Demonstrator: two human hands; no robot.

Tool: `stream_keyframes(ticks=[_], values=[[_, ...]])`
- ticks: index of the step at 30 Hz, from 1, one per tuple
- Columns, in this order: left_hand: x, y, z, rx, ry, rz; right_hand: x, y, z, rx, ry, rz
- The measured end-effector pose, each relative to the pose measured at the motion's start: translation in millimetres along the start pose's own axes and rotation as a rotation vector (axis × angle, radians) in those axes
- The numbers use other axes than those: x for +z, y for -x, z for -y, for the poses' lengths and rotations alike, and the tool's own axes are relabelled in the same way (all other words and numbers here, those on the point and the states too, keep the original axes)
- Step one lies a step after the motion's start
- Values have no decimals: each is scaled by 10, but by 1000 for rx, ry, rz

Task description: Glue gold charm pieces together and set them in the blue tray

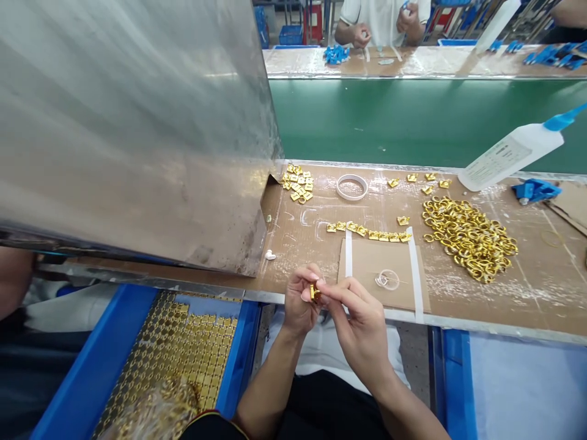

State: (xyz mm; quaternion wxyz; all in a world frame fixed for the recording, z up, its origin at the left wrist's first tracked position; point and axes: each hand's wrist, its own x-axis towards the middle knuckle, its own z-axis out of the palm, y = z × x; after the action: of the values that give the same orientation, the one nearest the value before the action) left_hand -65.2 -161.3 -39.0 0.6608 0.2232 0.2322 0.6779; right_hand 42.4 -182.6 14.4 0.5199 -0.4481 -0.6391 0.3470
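A small gold-coloured piece with a flat face (314, 293) is pinched between the fingertips of my left hand (299, 304), just in front of the bench edge. My right hand (360, 321) meets it from the other side, with thumb and index finger closed on it. Beyond my hands lies a cardboard pad (367, 263) held by two white tape strips, with a small clear round dish (389, 280) on it. Along the pad's far edge runs a row of small gold pieces (373, 234). To the right is a heap of gold rings (472, 235).
A large metal housing (137, 134) rises at left. A tape roll (352, 187), more gold pieces (298, 182) and a tilted white bottle (509, 156) stand on the bench. Blue trays (94, 373) flank my lap, the left holding gold squares. Across the green belt (413, 119) sits a person.
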Motion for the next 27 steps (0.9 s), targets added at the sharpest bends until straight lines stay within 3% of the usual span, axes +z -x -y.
stream_keyframes(ticks=[10, 18, 27], values=[[-39, 5, -40, -77, -152, 49, -3, -16, -69, 35, 4, 18], [-24, 53, -73, -102, -226, -101, 107, 7, -134, 253, -239, -44], [112, 127, -55, -278, 16, -132, 128, 36, -188, 107, -203, -128]])
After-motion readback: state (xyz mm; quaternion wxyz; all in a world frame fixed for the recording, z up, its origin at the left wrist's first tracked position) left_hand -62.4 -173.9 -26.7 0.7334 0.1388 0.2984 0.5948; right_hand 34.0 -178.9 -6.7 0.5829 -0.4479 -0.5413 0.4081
